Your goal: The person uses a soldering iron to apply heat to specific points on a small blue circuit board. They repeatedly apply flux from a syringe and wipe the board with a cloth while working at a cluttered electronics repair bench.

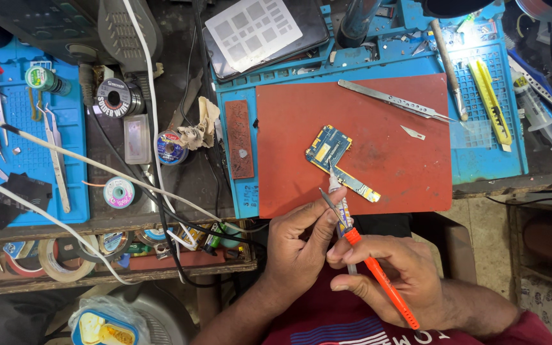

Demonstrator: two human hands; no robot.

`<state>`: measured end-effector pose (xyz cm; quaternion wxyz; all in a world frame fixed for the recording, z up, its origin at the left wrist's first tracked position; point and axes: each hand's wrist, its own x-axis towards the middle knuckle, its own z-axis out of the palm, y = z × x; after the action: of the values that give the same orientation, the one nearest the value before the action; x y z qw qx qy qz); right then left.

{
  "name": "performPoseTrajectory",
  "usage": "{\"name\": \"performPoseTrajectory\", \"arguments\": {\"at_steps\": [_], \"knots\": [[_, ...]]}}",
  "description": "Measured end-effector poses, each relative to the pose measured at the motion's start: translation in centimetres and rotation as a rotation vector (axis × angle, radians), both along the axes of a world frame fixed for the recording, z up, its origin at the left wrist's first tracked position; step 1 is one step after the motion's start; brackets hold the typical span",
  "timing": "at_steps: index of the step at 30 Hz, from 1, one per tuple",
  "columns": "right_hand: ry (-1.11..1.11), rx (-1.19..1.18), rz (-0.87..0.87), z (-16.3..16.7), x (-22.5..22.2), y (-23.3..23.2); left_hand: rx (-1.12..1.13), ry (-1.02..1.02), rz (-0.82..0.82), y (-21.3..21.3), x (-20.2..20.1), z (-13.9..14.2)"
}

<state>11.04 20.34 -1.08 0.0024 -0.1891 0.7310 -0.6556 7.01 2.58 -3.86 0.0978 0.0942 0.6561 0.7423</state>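
A small blue circuit board (329, 149) with a gold strip running toward me lies on the red mat (378, 134). My right hand (391, 271) is closed around an orange-handled tool (378, 275) whose tip rests near the strip of the board. Just left of it, my left hand (298, 246) pinches thin metal tweezers (330, 204) between thumb and fingers, close to the orange tool's shaft. Both hands sit at the mat's near edge.
Long tweezers (394, 101) and a small blade (413, 133) lie on the red mat. A blue work mat (480, 160) holds a yellow cutter (490, 102). To the left are solder wire reels (117, 97), white cables (84, 163) and another blue mat (27, 147) with tools.
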Motion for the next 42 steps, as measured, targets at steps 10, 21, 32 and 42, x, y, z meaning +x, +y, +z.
{"name": "performPoseTrajectory", "arguments": {"at_steps": [10,21,32,42], "knots": [[0.014,-0.010,-0.015,0.0,0.0,-0.1,-0.011,0.002,-0.007,0.0,0.0,0.0],[-0.026,-0.086,0.020,-0.1,0.2,0.2,0.028,-0.021,-0.002,0.0,-0.1,0.5],[-0.253,-0.403,0.023,1.1,-0.2,1.8,0.094,0.047,-0.069,-0.2,0.2,1.2],[-0.244,-0.621,-0.126,0.8,-2.6,4.8,-0.004,0.112,-0.011,-0.3,0.8,1.6]]}}
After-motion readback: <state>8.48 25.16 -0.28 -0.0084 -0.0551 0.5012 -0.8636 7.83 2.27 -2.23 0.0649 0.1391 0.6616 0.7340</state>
